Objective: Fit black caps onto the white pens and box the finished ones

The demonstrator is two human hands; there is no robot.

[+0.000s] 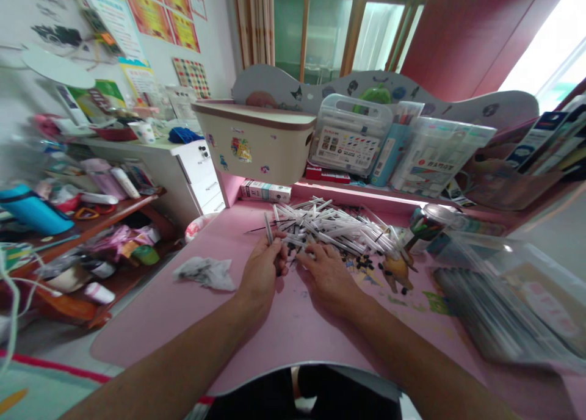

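On the pink desk top (pixel 192 310), the left hand (pixel 262 267) is clamped around a thin white plastic pen tube (pixel 268 228) standing upright. The right hand (pixel 326 272) lies flat, fingers spread, touching the heap of white pen tubes (pixel 334 224). A crumpled grey tissue (pixel 206 272) lies nearby.

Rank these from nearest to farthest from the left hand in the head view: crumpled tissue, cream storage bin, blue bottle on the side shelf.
From the left hand:
1. Crumpled tissue, just to its left on the desk.
2. Cream storage bin, above it on the back ledge.
3. Blue bottle, far left on the shelf.
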